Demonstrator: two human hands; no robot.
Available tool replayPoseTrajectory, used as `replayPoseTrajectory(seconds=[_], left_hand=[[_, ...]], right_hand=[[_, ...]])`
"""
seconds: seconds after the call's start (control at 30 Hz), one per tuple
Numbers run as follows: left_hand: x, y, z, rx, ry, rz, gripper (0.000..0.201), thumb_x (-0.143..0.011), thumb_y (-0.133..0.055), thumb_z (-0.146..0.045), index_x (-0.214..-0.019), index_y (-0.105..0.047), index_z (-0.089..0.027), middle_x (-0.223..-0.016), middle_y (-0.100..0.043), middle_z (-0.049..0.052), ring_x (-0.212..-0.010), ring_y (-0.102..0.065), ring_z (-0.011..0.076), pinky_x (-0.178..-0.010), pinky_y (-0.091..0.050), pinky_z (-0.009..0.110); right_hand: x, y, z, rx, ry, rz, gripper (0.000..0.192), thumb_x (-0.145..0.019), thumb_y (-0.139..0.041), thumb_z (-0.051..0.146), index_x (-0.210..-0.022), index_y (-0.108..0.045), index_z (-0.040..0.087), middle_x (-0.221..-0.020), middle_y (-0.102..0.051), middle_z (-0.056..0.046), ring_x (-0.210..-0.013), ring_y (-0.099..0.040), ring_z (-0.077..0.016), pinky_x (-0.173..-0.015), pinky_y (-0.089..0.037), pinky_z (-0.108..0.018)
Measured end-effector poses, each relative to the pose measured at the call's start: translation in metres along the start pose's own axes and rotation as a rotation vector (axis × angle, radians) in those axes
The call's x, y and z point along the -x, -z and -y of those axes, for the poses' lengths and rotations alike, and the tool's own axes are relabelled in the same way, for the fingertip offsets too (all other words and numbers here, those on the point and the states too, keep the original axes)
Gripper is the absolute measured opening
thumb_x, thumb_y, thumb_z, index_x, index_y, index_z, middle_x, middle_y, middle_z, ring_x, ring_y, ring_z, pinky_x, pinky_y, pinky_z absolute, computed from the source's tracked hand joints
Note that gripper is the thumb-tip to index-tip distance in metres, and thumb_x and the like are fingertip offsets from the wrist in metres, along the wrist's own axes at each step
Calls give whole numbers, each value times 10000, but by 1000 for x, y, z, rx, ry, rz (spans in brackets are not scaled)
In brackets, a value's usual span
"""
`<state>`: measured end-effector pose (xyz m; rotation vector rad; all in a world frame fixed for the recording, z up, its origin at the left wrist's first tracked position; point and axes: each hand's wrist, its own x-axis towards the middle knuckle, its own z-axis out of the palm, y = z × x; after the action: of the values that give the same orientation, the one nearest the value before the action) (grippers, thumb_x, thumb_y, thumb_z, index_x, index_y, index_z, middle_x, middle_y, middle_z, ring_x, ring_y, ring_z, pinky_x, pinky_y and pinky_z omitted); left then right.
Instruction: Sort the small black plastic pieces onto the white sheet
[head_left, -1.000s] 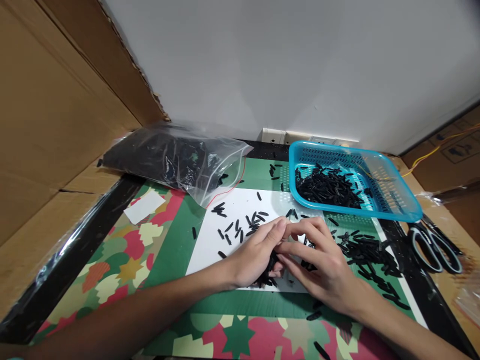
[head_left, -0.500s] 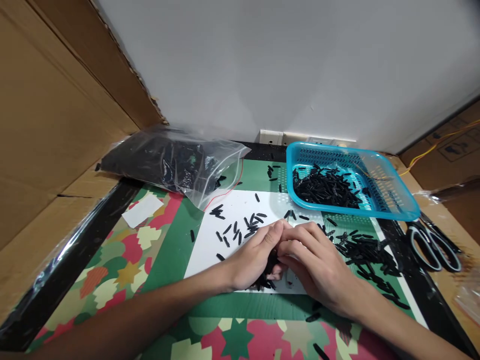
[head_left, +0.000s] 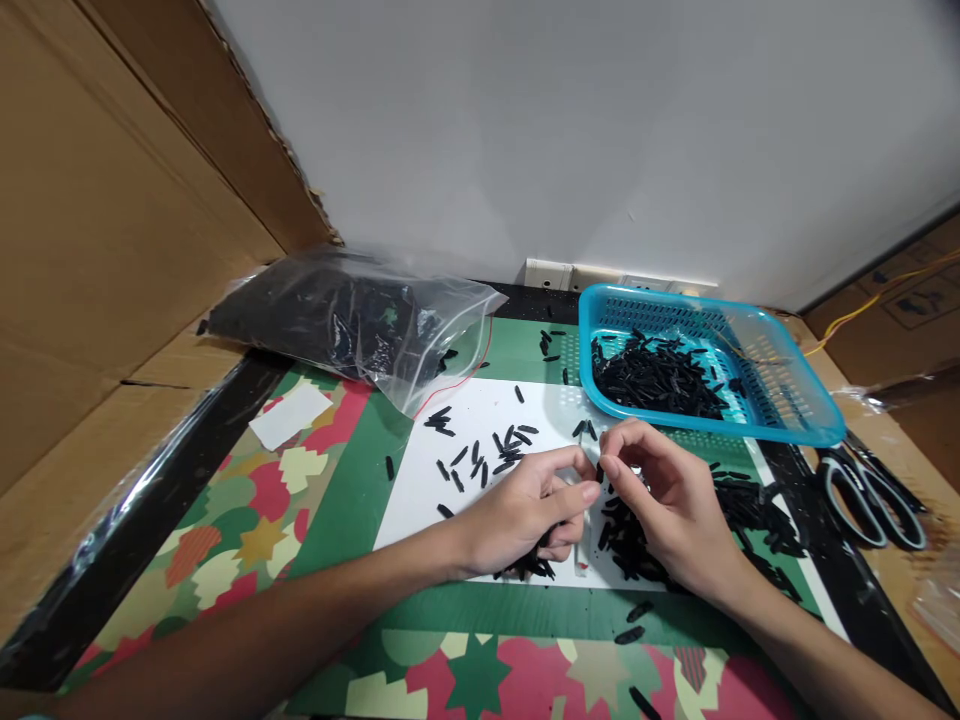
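My right hand (head_left: 667, 495) pinches a small black strip (head_left: 600, 470) between thumb and fingertips, over the white sheet (head_left: 409, 505). Facing it, my left hand (head_left: 517, 515) has curled fingers, its thumb and forefinger close to that strip. Dark bits show among the left hand's folded fingers, partly hidden by them. Beneath that hand lies a small heap of black strips (head_left: 529, 566); a larger pile (head_left: 626, 545) lies under the right hand. Loose strips (head_left: 510, 445) are scattered on the sheet's left part. A thin pale stick-like object (head_left: 582, 555) lies between the hands.
A blue plastic basket (head_left: 795, 425) with many black strips stands at the back right. Scissors (head_left: 870, 500) lie right of it. A clear zip bag (head_left: 322, 310) of black material lies at the back left, near a white paper piece (head_left: 291, 416). Cardboard (head_left: 112, 200) walls the left side.
My hands have come apart from their clasp. The right hand has moved right and up, with a strip now showing in its pinch. The pile under it is uncovered.
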<state>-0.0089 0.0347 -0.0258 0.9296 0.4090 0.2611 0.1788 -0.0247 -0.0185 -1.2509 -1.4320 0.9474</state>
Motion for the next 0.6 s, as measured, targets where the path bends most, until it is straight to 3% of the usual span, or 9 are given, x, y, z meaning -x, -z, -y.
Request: replayPoseTrajectory(seconds=[0.2, 0.33, 0.5, 0.6], left_hand=[[1, -1, 1, -41, -34, -6, 294, -1017, -587, -449, -898, -510, -191, -564, -368, -103, -478, -316, 55, -490, -292, 191], [0, 1, 0, 14, -40, 9, 302, -1028, -561, -454, -895, -485, -194, -575, -385, -100, -480, -311, 51, -496, -298, 184], [-1, 2, 1, 83, -44, 32, 284, -1050, -516, -426, -887, -460, -199, -606, -406, -88, -488, -321, 54, -471, -298, 166], [-1, 2, 0, 79, -53, 37, 286, -1061, -489, -415, -880, -462, -196, -608, -415, -83, -484, -336, 54, -472, -314, 168]], right_hand=[[0, -7, -8, -266, -208, 12, 228, -973, -691, 398, -897, -610, 199, -710, -523, 32, -580, -433, -90, -513, -349, -217], [-1, -8, -9, -360, -238, -5, 273, -984, -665, 441, -878, -568, 210, -668, -496, 46, -527, -407, -84, -462, -338, -209], [-3, -2, -8, -279, -181, 59, 221, -1000, -651, 405, -1126, -640, 224, -815, -616, -1, -599, -486, -98, -517, -404, -219], [-4, 3, -7, -188, -176, 90, 211, -994, -660, 398, -1083, -686, 209, -805, -627, -7, -597, -495, -98, -520, -411, -218]])
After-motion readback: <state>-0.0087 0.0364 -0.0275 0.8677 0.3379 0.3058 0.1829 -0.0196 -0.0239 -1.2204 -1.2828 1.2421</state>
